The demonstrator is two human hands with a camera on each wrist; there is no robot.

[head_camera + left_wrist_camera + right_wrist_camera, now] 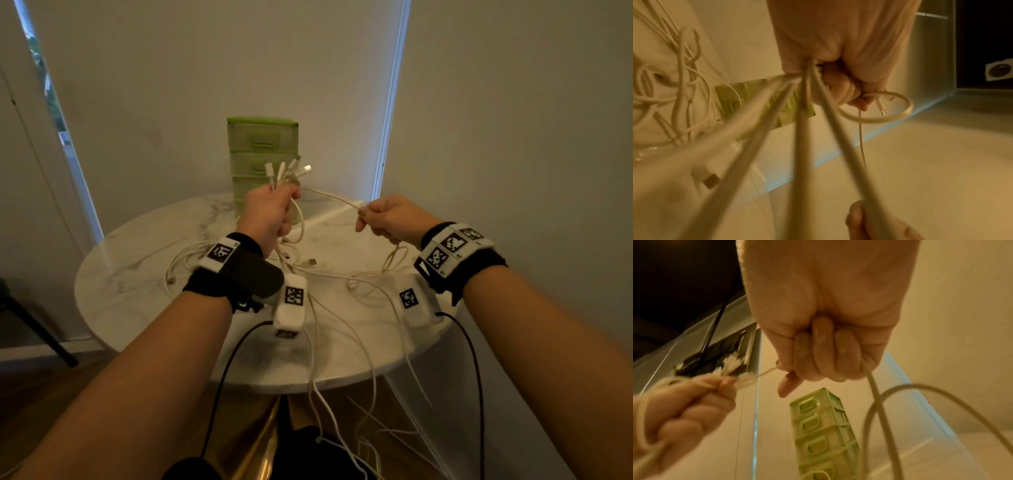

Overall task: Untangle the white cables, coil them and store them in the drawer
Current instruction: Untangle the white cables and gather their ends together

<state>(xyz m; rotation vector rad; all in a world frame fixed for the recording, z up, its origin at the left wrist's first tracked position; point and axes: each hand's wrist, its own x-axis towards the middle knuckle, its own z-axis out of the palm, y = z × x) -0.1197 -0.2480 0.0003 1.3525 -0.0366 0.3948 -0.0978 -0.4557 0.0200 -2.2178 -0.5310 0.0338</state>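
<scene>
Above the round marble table [130, 274] my left hand [270, 212] grips a bunch of white cables [298, 226], their plug ends [287, 169] fanning up out of the fist. The left wrist view shows the cables [803, 129] running down from that fist [838, 78]. My right hand [387, 217] pinches one white cable [329, 196] stretched across from the left fist, and the right wrist view shows the fingers [818, 350] curled round it [875, 392]. Loose cable loops [363, 284] lie on the table and trail over its front edge. A green drawer unit [262, 150] stands behind the hands.
The drawer unit's drawers [818, 431] look closed. A USB plug [312, 262] lies on the table between my wrists. Black wires [222, 383] hang from my wrist cameras. Walls and window blinds close in behind the table; a dark chair leg [41, 329] stands at the left.
</scene>
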